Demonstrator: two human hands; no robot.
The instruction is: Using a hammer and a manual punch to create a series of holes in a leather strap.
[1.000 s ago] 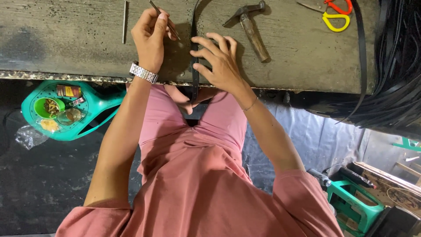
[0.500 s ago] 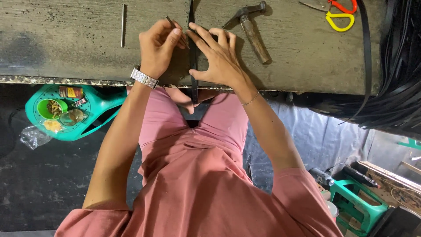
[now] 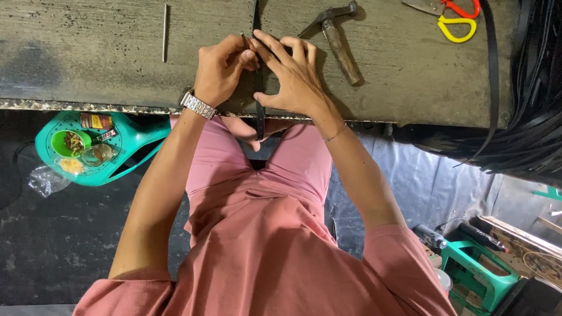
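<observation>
A narrow black strap (image 3: 259, 111) lay lengthwise across the worn grey surface (image 3: 88, 58) and hung over its near edge, down toward the person's lap. The left hand (image 3: 221, 70), a metal watch on its wrist, was closed around a thin rod-like tool (image 3: 244, 41) held just left of the strap; what the tool was could not be told for sure, since the fingers covered most of it. The right hand (image 3: 293, 76) pressed down on the strap with fingers spread, its thumb and forefinger pinching the strap's edge, touching the left hand's fingertips. To the right of the strap a hammer (image 3: 336, 35) with a wooden handle lay on the surface, and farther right yellow and red scissor handles (image 3: 456, 20) showed at the top edge. Left of the strap a long thin metal rod (image 3: 165, 32) lay by itself. Well right of the strap a heap of black strips (image 3: 533, 105) draped off the surface. Below the surface, left of the strap, sat a green tray (image 3: 123, 152) of small items.
</observation>
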